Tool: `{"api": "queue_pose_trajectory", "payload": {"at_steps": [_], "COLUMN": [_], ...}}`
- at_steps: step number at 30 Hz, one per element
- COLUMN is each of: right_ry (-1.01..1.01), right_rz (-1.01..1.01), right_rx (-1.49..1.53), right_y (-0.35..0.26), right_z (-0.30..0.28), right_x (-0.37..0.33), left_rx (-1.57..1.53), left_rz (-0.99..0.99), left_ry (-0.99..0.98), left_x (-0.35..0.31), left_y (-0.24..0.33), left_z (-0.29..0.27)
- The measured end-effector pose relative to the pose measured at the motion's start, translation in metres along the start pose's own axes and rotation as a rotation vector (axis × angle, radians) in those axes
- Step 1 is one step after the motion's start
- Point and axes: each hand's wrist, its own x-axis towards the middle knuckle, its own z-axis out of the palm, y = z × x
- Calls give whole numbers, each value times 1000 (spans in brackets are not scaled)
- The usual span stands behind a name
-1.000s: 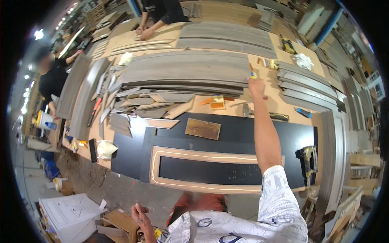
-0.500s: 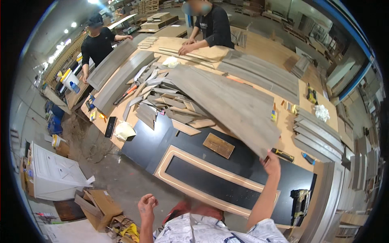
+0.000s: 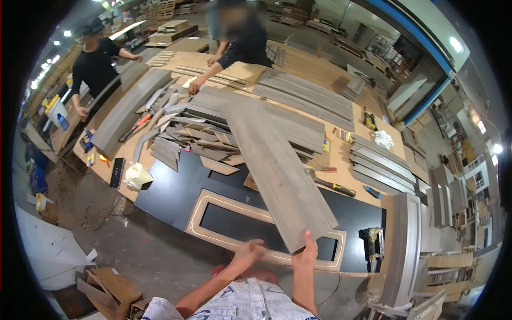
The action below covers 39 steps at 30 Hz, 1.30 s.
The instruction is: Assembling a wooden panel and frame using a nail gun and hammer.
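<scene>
head: r grip (image 3: 305,254) closed on gry panel (image 3: 277,170)

A woodworking workshop stretches out around the person's right hand (image 3: 305,253).
Ahead of that hand, a long worktop (image 3: 341,160) carries grey boards (image 3: 306,97), a heap of angled offcuts (image 3: 200,137) and, to the right, stacked slats (image 3: 383,164). Just ahead lies a wooden frame (image 3: 195,220) with a pale line along its face; to the hand's right sit a nail gun (image 3: 372,246) and, farther off, a tool (image 3: 341,189) with a black-and-yellow handle. Beyond, two co-workers (image 3: 95,65) in black stand before pallets (image 3: 161,10) and piles of boards (image 3: 169,37). Grey floor (image 3: 170,256) shows to the hand's left.
</scene>
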Motion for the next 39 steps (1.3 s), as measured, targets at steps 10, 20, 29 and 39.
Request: {"api": "queue_pose_trajectory", "payload": {"at_steps": [10,20,29,39], "right_ry": [-528,-1105,-642,-419], "right_rz": [309,-129,313,130], "right_rx": [-244,-1396,-49,80], "right_y": [66,66,8,-53], "right_z": [1,-52,135,64], "right_x": [-118,-42,148,41], "left_rx": [-299,-838,-647,1021], "left_rz": [-110,-12,102,70], "left_ry": [12,380,538,1038], "left_x": [-46,-36,-45,-176], "left_y": [-71,-22,48,-21], "left_z": [-47,-76,-62,-125]}}
